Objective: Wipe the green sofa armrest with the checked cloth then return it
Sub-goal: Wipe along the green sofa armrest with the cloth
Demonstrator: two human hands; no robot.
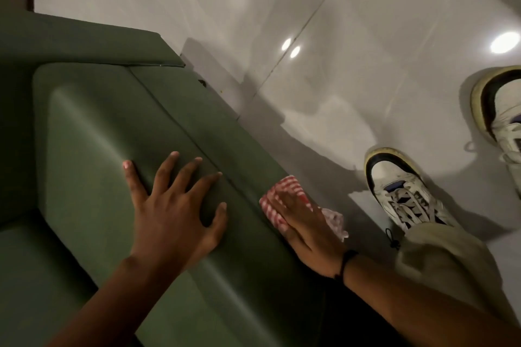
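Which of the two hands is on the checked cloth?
The right hand, pressing flat on the checked cloth at the outer edge of the green armrest. The left hand lies spread on the bare armrest, touching no cloth.

left hand [174, 211] flat on green sofa armrest [197, 132]; right hand [307, 231] presses checked cloth [282, 200] on its outer edge

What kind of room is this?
Probably a living room or lounge, indoors: there is a green sofa, a glossy tiled floor, and a right hand pressing a checked cloth on the armrest.
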